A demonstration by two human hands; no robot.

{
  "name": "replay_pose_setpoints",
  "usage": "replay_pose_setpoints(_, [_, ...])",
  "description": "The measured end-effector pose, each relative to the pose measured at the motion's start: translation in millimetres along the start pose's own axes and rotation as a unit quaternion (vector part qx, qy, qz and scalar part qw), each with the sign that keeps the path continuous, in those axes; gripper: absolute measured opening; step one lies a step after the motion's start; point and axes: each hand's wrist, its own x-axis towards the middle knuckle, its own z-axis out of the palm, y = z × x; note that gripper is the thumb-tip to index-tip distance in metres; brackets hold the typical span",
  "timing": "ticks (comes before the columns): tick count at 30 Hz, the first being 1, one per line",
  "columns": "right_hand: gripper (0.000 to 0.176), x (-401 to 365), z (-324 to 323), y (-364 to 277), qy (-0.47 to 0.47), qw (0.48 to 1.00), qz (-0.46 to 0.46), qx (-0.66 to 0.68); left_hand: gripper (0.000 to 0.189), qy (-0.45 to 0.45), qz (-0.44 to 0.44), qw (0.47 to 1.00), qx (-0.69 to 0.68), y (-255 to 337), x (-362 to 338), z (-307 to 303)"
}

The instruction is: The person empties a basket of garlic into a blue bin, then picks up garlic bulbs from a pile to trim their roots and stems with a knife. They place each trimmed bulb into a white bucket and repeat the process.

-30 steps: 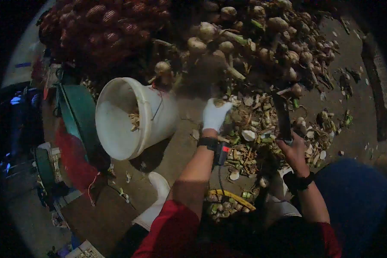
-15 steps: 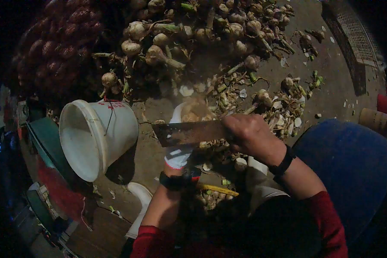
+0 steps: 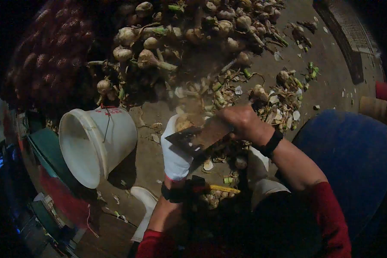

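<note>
My left hand (image 3: 174,158), in a white glove, is closed around a garlic bulb (image 3: 183,123). Part of the bulb hides behind the blade. My bare right hand (image 3: 244,124) grips a cleaver (image 3: 208,135) by its handle end. Its wide, stained blade slants down to the left, over the gloved fingers and close against the bulb; whether it touches cannot be made out. Beyond both hands lies a big heap of untrimmed garlic (image 3: 148,59) with dry stalks. Cut stalks and peelings (image 3: 284,109) are strewn to the right of it.
A white bucket (image 3: 122,129) lies tipped toward the left. Mesh sacks (image 3: 51,56) fill the upper left. At right stands a blue rounded container (image 3: 344,167). Trimmed bulbs (image 3: 215,199) sit below my hands near a yellow rim (image 3: 223,188). A white boot (image 3: 146,206) shows below left.
The cleaver has swung from nearly level to slanting, its tip end lower. My left hand's glove shows more from under the blade. The camera view has shifted slightly.
</note>
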Motion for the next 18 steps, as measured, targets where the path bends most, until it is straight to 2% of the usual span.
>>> replay_pose_setpoints(1, [0.036,-3,3,3,0.006,1.000,-0.008,0.009,0.046,-0.001,-0.003,1.000,0.000,-7,2,-6])
replay_pose_setpoints(2, [0.036,-7,2,8,0.006,1.000,-0.005,0.007,0.045,-0.007,0.176,0.956,0.237,-19,7,-17])
replay_pose_setpoints(3, [0.035,-8,-5,16,-0.024,0.994,0.104,-0.019,0.044,-0.013,0.343,0.825,0.450,-18,12,-15])
replay_pose_setpoints(4, [0.034,-7,-12,23,-0.052,0.975,0.212,-0.042,0.044,-0.016,0.346,0.824,0.449,-15,14,-12])
replay_pose_setpoints(5, [0.035,-10,-22,28,-0.014,0.960,0.278,0.012,0.047,-0.024,0.307,0.861,0.405,-14,8,-13])
replay_pose_setpoints(6, [0.035,-14,-15,20,-0.025,0.961,0.273,0.018,0.049,-0.017,0.268,0.895,0.356,-12,0,-13])
replay_pose_setpoints(8, [0.036,-8,-21,-10,0.110,0.963,0.234,0.075,0.053,-0.022,0.222,0.943,0.246,-2,9,0])
replay_pose_setpoints(9, [0.034,2,-22,-31,0.083,0.948,0.274,0.138,0.065,-0.009,0.139,0.977,0.161,-4,13,3])
replay_pose_setpoints(10, [0.030,11,-22,-47,0.061,0.904,0.298,0.302,0.065,-0.007,0.138,0.977,0.160,-5,19,1])
replay_pose_setpoints(12, [0.026,17,-31,-59,0.045,0.839,0.406,0.360,0.072,-0.054,0.210,0.922,0.320,-9,23,-8])
replay_pose_setpoints(13, [0.026,16,-32,-58,0.044,0.840,0.405,0.358,0.072,-0.049,0.140,0.939,0.311,-4,18,-5])
replay_pose_setpoints(14, [0.026,17,-32,-55,0.040,0.880,0.356,0.311,0.072,-0.046,0.148,0.938,0.310,-7,22,-7])
replay_pose_setpoints(15, [0.026,17,-30,-52,0.037,0.913,0.308,0.264,0.068,-0.043,0.152,0.963,0.220,-12,25,-8])
replay_pose_setpoints(16, [0.026,17,-26,-50,0.037,0.913,0.306,0.267,0.064,-0.042,0.150,0.979,0.130,-16,25,-10])
replay_pose_setpoints(17, [0.027,15,-21,-48,0.058,0.934,0.271,0.227,0.059,-0.008,0.092,0.990,0.108,-21,24,-12])
replay_pose_setpoints(18, [0.029,13,-15,-43,0.078,0.951,0.234,0.186,0.059,-0.006,0.090,0.990,0.108,-22,23,-14])
